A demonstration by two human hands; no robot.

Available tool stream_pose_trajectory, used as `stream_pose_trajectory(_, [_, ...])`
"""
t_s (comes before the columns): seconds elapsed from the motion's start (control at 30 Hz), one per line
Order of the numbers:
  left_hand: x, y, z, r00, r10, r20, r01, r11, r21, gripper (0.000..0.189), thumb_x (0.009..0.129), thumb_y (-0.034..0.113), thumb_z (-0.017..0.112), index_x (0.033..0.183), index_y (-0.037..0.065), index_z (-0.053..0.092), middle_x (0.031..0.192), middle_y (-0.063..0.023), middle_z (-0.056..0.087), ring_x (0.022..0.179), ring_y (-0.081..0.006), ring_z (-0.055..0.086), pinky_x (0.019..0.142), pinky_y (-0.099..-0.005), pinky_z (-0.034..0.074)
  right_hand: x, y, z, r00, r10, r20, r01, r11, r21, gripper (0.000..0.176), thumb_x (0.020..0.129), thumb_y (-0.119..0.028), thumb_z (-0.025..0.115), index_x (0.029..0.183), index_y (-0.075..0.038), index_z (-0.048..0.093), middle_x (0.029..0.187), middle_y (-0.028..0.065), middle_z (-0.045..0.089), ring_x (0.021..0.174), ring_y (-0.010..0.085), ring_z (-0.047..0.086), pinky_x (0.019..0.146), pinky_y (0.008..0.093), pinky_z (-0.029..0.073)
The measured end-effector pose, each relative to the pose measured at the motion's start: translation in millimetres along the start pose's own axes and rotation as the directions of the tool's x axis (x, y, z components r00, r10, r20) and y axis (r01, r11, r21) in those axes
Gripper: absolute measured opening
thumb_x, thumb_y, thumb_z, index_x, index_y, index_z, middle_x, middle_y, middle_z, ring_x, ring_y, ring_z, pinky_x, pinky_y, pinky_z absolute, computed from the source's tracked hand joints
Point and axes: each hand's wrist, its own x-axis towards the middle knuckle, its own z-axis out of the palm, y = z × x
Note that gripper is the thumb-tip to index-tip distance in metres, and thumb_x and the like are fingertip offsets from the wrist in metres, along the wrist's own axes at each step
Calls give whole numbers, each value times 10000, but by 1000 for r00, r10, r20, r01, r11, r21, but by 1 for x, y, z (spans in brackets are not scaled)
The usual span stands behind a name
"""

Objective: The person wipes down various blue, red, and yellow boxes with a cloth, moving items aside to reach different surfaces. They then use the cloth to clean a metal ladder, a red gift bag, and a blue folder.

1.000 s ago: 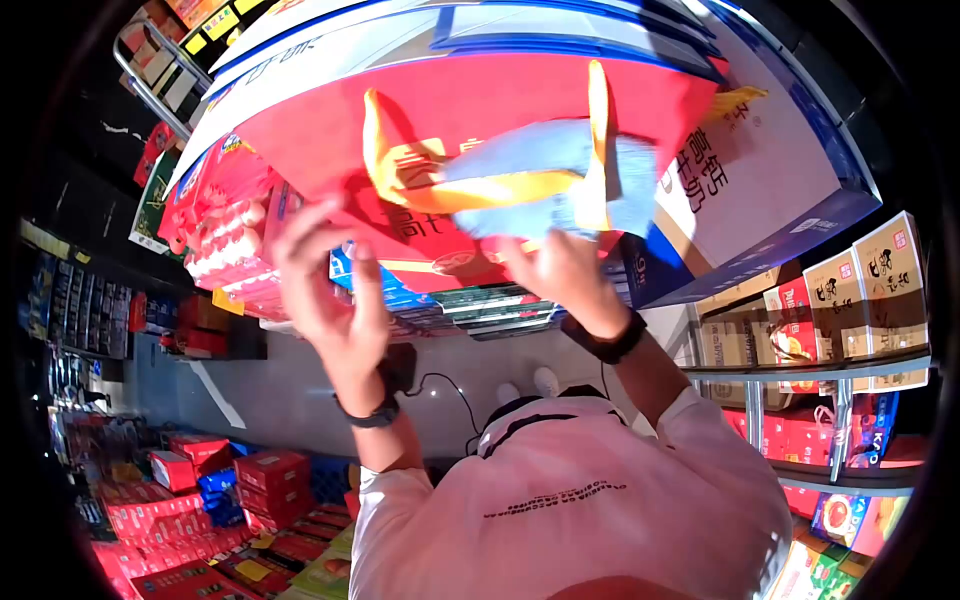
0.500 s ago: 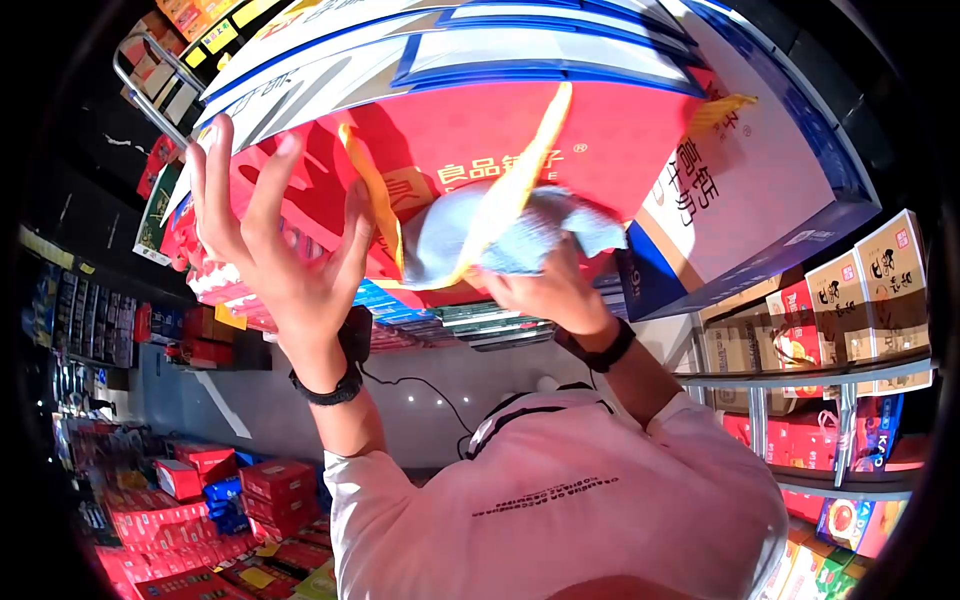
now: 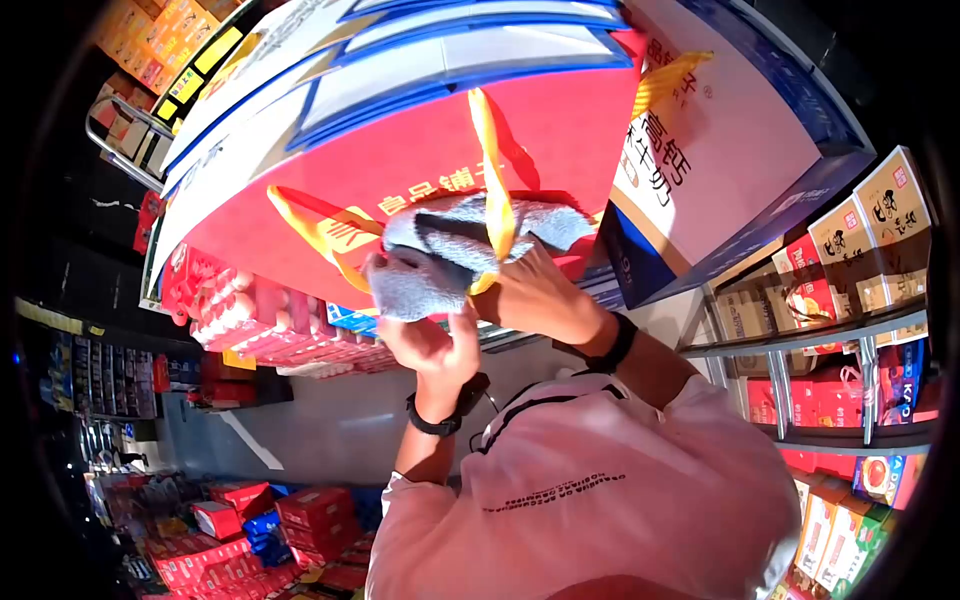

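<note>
Head view, left hand: the left hand (image 3: 432, 346) closes thumb and fingers on the lower edge of the grey cloth (image 3: 425, 288); the fingertips are partly hidden.
Right hand: the right hand (image 3: 545, 298) is bent round the cloth's lower right part, apparently gripping it; whether it also holds the strap, I cannot tell.
Grey cloth: bunched and creased between the hands, in front of the red bag (image 3: 400, 135), with one flap hanging down on the left.
Yellow handle: the yellow handle (image 3: 494, 170) comes down over the right half of the cloth, and its other side slants down to the cloth's left edge; the part between is hidden.
Working the cloth: the step in hand looks like gathering or folding it. It should go best with a light pinch at the edge, the other hand steadying the bulk, and the loose flap brought in flat. Freeing the strap from the folds first would avoid tugging the bag, whose thin face could buckle if pressed hard.
White-and-blue bags: a row of white-and-blue bags (image 3: 455, 62) stands just behind the red one.
Right side: a large carton (image 3: 735, 125) is beside the bag; farther out is a shelf rail (image 3: 815, 333).
Lower left: red and pink packs (image 3: 250, 312) lie just below the bag.
</note>
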Motion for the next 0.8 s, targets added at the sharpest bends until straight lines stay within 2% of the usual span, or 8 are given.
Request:
stream_pose_trajectory(0.07, [8,7,12,983,14,-181,-37,991,-129,654,832,102,732,1332,-1,324,1432,-302,408,1345,-390,428,1112,-501,321,18,7,-30,916,-34,-399,12,998,-57,280,749,-265,683,1004,-147,689,1051,25,660,996,219,632,867,399,479])
stream_pose_trajectory(0.2, [9,6,-5,978,115,-175,-141,980,-142,509,829,118,737,1228,-38,463,1295,-241,551,1222,-334,547,1045,-464,409,33,15,-38,840,73,-537,76,965,250,340,653,-236,727,951,-93,648,968,28,667,938,236,631,904,418,495])
stream_pose_trajectory(0.3, [4,14,4,977,39,-208,-64,992,-111,409,832,100,722,1156,-69,537,1187,-209,632,1117,-285,622,1007,-416,450,13,4,1,896,110,-431,45,942,334,323,656,-189,709,956,-87,648,963,38,667,944,245,628,872,398,507])
stream_pose_trajectory(0.33, [7,16,4,986,116,-122,-123,991,-55,347,842,82,699,1127,-64,563,1003,-176,685,957,-261,666,908,-382,499,3,6,1,987,65,-146,-40,985,167,311,697,-166,695,998,-93,668,1018,44,672,999,248,639,868,390,519])
stream_pose_trajectory(0.37, [5,10,-6,991,131,33,-132,991,36,317,854,96,701,1108,-55,585,846,-135,688,782,-220,662,775,-335,518,-11,8,30,968,87,-236,27,897,441,317,771,-156,654,1083,-98,667,1121,59,662,1058,250,642,882,402,526])
stream_pose_trajectory(0.5, [-20,3,-7,976,-150,156,145,988,47,291,887,94,694,1126,-35,588,778,-96,666,681,-152,631,664,-279,502,-40,-6,65,973,27,-228,52,941,334,404,833,-217,600,1222,-115,630,1339,111,559,1256,278,542,983,413,488])
stream_pose_trajectory(0.57, [-24,6,-5,973,-231,22,232,971,-53,281,916,91,664,1150,-34,572,753,-83,655,669,-140,623,668,-270,505,-44,-3,44,951,-78,-298,60,996,-68,358,838,-220,598,1172,-94,637,1375,124,528,1272,297,520,997,413,477])
stream_pose_trajectory(0.8, [-5,31,8,962,-254,101,256,967,-9,295,1031,227,521,949,-39,621,621,-75,610,494,-118,557,507,-248,452,-11,8,-17,915,109,-388,-36,981,189,395,731,-116,682,1105,-18,603,1113,107,537,1026,300,545,892,410,487])
